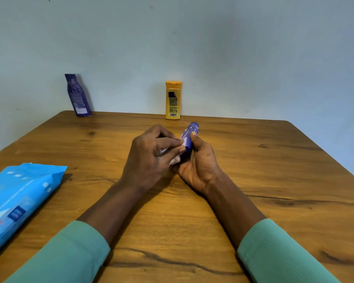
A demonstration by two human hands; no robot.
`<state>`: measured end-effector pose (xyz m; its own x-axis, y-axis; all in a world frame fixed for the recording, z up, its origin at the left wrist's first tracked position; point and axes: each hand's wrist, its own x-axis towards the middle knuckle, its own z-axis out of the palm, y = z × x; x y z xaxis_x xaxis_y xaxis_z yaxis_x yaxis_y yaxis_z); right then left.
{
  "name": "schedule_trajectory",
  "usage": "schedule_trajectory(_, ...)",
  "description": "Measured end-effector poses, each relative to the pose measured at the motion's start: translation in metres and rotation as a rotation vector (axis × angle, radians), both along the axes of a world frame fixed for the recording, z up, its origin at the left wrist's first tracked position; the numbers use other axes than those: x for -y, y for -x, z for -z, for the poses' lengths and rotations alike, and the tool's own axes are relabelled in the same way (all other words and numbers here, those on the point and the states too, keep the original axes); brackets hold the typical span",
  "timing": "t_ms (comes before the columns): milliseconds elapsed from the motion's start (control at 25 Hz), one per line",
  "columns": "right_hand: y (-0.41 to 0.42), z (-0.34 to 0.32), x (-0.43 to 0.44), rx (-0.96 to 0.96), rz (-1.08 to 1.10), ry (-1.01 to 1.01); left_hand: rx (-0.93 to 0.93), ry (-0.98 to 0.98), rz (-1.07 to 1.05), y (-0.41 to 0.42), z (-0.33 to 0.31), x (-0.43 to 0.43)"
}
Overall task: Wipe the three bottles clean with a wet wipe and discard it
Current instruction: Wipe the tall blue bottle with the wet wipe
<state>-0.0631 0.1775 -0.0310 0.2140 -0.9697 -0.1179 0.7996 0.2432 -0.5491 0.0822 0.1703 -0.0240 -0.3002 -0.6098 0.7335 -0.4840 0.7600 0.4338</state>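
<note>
from the head view, in front of the yellow bottle (173, 101) at the table's (274, 170) far edge, the right hand (198, 162) grips a small blue bottle (188, 139) while the left hand's (151, 154) fingers pinch a white wet wipe (175, 160) against it, a purple bottle (78, 94) standing well left.

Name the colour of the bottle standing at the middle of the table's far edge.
Yellow bottle with an orange cap; the head view shows it.

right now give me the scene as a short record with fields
left hand: holds wet wipe against small blue bottle
right hand: grips small blue bottle, tilted above table
purple bottle: stands at far left, by wall
yellow bottle: stands at far centre, by wall
wipes pack: blue, lies at table's left edge
</note>
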Motion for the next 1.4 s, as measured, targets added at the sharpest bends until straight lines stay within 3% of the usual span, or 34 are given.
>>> schedule_trajectory(120,0.0,0.001,0.0,-0.01,-0.007,-0.005,0.062,0.076,0.043,0.011,-0.004,-0.004)
schedule_trajectory(320,0.0,-0.003,0.001,0.038,-0.02,-0.029,-0.022,-0.031,0.002,-0.009,0.001,0.005)
schedule_trajectory(520,0.0,0.002,0.001,-0.001,-0.018,-0.03,0.066,0.073,0.048,0.011,-0.005,-0.002)
schedule_trajectory(800,-0.001,0.001,0.003,0.072,-0.016,-0.073,0.079,-0.037,-0.032,-0.014,-0.001,0.005)
schedule_trajectory(1120,0.0,-0.001,0.0,0.024,-0.006,-0.024,0.104,0.125,0.019,0.012,-0.001,-0.001)
schedule_trajectory(1240,0.0,0.0,0.002,0.074,-0.019,-0.025,0.041,0.074,-0.031,0.007,0.002,0.003)
schedule_trajectory(1400,0.002,0.002,0.004,0.171,-0.038,-0.064,0.098,0.027,-0.065,-0.005,0.003,0.008)
